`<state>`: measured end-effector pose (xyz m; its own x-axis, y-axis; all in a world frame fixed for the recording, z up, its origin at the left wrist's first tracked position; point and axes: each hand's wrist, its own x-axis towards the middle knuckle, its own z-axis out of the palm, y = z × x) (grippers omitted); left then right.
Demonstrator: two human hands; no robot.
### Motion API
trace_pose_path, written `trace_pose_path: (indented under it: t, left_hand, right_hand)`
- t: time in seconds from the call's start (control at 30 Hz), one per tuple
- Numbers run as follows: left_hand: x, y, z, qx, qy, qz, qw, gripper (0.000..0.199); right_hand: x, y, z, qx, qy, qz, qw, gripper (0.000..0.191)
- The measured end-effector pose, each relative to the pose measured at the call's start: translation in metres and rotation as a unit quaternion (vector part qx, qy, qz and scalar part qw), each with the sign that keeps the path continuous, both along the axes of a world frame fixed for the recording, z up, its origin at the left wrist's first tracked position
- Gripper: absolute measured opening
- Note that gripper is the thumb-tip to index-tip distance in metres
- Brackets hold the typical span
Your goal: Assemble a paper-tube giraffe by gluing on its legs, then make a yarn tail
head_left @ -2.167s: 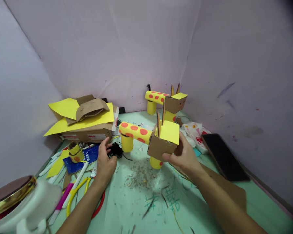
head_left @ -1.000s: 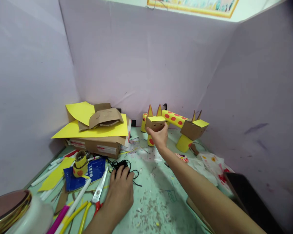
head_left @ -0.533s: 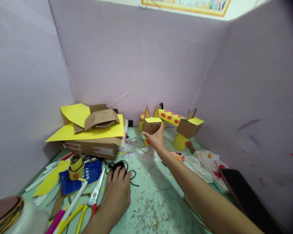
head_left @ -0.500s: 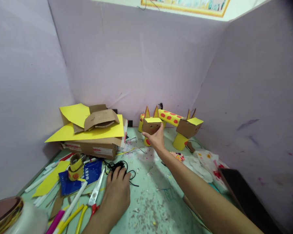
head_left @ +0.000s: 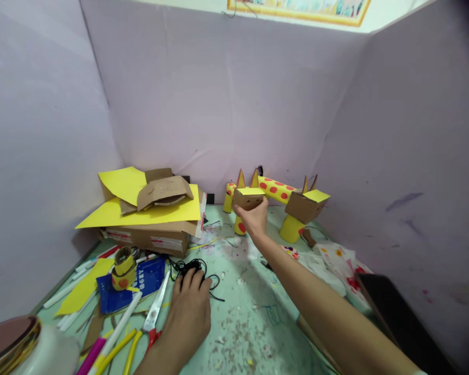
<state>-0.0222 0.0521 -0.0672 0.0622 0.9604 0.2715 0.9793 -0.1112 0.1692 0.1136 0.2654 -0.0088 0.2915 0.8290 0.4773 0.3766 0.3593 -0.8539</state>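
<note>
Cardboard-headed animal [head_left: 243,199] appears to stand right of the cardboard box [head_left: 144,240], its head held between the right hand's [head_left: 255,217] thumb and fingers. It looks nearly built, I judge: ears [head_left: 255,178], yellow top [head_left: 251,191] and a spotted leg [head_left: 239,226] are on. Its companion [head_left: 305,205], farther right of the box, bears a black tuft [head_left: 260,170]; whether the held one has any is hidden. The right arm [head_left: 308,276] reaches forward, almost straight. Before the box's right end, the left hand [head_left: 191,310] lies palm down, fingers bent over black cord [head_left: 190,265]; whether it grips any, I cannot tell.
</note>
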Motion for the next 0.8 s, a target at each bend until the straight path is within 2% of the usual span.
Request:
trace_pose_path:
  t: [0.1, 0.2, 0.37, 0.5, 0.67, 0.8]
  left_hand:
    - [0.001, -0.001, 0.0, 0.003, -0.01, 0.003, 1.0, 0.04]
    - [0.002, -0.001, 0.002, -0.003, -0.012, 0.005, 1.0, 0.039]
    - [0.002, -0.001, 0.003, -0.008, -0.008, 0.011, 1.0, 0.039]
    - [0.002, -0.001, 0.001, -0.005, -0.007, 0.005, 1.0, 0.039]
    - [0.0, 0.0, -0.002, 0.01, 0.002, -0.003, 1.0, 0.039]
    - [-0.001, 0.002, -0.004, 0.026, 0.01, -0.009, 1.0, 0.038]
  right_hand:
    - [0.005, -0.003, 0.006, -0.013, 0.009, -0.034, 0.999, 0.088]
    - [0.008, -0.006, 0.009, 0.001, 0.003, -0.038, 0.999, 0.089]
    - [0.003, -0.007, 0.001, -0.018, -0.006, -0.018, 1.0, 0.089]
    - [0.002, -0.005, -0.002, -0.034, -0.015, 0.001, 0.999, 0.097]
    - [0.015, -0.004, -0.001, -0.058, -0.021, 0.022, 0.998, 0.111]
    - [0.025, -0.004, -0.003, -0.064, -0.026, 0.047, 0.997, 0.11]
